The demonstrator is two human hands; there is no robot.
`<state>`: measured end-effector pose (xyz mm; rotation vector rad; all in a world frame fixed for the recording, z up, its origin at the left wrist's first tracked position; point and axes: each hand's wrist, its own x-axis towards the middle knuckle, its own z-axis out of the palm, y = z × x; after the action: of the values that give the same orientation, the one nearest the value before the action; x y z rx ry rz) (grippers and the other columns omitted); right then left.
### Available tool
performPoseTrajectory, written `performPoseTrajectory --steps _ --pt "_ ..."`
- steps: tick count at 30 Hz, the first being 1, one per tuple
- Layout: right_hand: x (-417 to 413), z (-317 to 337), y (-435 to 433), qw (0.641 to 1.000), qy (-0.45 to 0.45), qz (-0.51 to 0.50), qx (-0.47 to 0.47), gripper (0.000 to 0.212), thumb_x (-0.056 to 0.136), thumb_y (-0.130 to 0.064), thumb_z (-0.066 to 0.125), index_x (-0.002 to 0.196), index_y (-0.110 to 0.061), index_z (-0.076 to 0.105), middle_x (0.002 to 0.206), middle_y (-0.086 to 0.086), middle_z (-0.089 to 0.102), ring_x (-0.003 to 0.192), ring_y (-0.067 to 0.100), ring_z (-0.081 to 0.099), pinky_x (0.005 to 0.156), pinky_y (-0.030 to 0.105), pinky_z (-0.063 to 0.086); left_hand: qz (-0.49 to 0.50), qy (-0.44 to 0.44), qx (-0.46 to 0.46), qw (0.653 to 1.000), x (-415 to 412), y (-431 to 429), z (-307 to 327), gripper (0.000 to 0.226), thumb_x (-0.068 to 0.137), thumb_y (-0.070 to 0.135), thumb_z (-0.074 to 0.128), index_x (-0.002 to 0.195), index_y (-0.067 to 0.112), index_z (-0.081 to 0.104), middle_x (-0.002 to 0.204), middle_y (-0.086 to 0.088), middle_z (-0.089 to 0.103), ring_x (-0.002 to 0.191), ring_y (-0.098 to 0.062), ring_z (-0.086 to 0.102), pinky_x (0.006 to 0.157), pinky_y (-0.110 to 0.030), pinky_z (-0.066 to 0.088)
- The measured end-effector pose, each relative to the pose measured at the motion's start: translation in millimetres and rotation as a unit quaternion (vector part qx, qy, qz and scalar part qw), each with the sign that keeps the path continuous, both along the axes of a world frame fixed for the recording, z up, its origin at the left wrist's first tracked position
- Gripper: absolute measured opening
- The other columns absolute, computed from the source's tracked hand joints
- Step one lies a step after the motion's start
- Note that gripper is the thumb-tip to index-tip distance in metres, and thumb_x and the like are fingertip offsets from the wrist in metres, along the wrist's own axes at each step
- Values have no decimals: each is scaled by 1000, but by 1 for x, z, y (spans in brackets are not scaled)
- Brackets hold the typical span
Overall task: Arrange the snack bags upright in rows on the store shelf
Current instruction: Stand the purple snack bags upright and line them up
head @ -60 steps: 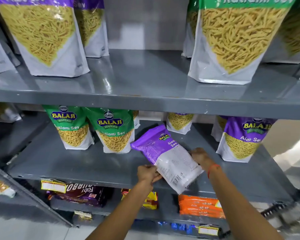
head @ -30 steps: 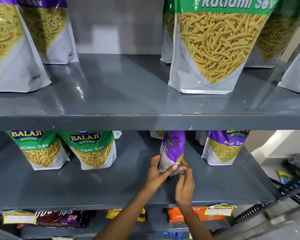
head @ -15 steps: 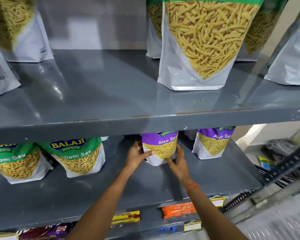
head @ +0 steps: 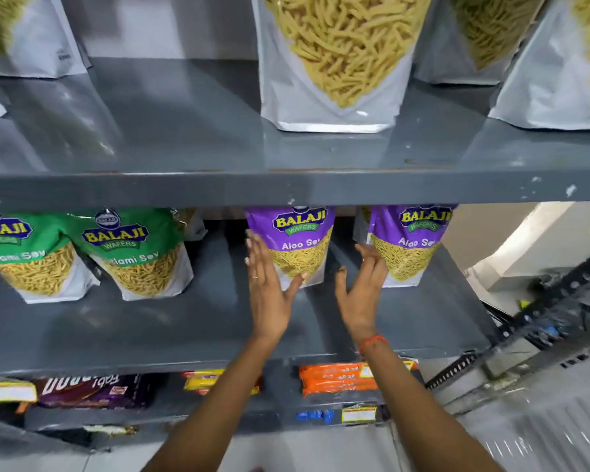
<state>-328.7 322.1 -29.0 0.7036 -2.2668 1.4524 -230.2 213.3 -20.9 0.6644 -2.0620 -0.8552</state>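
A purple Aloo Sev bag (head: 295, 243) stands upright on the middle grey shelf (head: 150, 328), facing me. My left hand (head: 266, 287) lies flat against the bag's left side, fingers spread and thumb touching its lower edge. My right hand (head: 361, 287) is open just to the right of the bag, apart from it. A second purple Aloo Sev bag (head: 406, 247) stands upright to the right. Two green Ratlami Sev bags (head: 140, 257) (head: 31, 260) stand on the left of the same shelf.
The upper shelf (head: 286, 189) holds large sev pouches (head: 334, 63), its front edge hanging over the bag tops. A lower shelf carries biscuit packs (head: 334, 378) and a dark pack (head: 92, 390). Bare shelf lies between the green and purple bags. A metal rack (head: 542, 321) stands at the right.
The purple bag went from flat in both hands to standing upright on the shelf. Both hands have opened and the right one has drawn away from the bag.
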Motion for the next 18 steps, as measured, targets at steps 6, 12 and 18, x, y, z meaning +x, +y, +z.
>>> performPoseTrajectory --steps 6,12,18 --pt "-44 -5 54 996 -41 -76 -22 51 73 4 54 123 5 44 128 30 43 121 42 40 105 36 26 -168 -29 38 985 -61 84 -7 79 88 28 57 144 16 4 154 0 2 143 -3 1 115 -7 1" --pt "-117 -23 101 971 -234 -27 47 74 81 12 52 141 10 9 153 28 13 143 40 16 120 44 12 -207 -199 208 935 -128 71 -19 101 73 19 77 146 3 11 157 -16 17 145 -27 21 119 -39 19" --pt "-143 -25 114 946 -294 107 81 62 84 12 49 139 0 23 143 26 40 130 42 41 108 61 33 -245 -153 327 900 -144 69 -29 58 75 4 73 126 -2 47 131 -23 57 121 -36 55 106 -49 42"
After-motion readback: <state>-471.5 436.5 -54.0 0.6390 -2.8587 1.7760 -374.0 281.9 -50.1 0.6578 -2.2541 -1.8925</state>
